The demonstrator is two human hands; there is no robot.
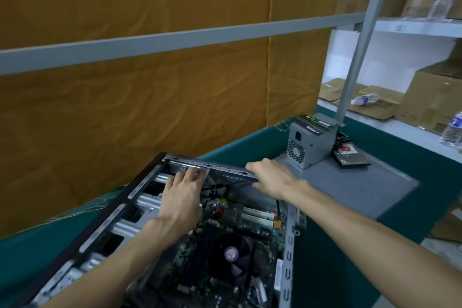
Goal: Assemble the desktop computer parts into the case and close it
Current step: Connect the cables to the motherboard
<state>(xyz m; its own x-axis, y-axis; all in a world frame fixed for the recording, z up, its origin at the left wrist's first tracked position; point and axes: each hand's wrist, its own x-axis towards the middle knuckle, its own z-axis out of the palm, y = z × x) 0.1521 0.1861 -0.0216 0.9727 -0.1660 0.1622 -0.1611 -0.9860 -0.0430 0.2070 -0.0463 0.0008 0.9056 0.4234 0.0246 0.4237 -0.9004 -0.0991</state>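
An open grey computer case (288, 245) lies on its side on the green table, with the motherboard (232, 217) and a round CPU fan (231, 254) showing inside. My left hand (181, 195) reaches into the far end of the case, its fingertips on a metal bracket near the drive bays. My right hand (268, 176) grips the case's far top rail. The power supply (306, 144) stands outside the case on the flat grey side panel (370, 190), with memory sticks (315, 121) lying on top. A hard drive (351, 157) lies beside it.
The green table (325, 257) runs to the right under the case. A grey shelf post (360, 42) rises behind the power supply. Cardboard boxes (430, 97) and water bottles (365, 99) sit on white shelves at the right. Orange cloth (137, 97) covers the wall behind.
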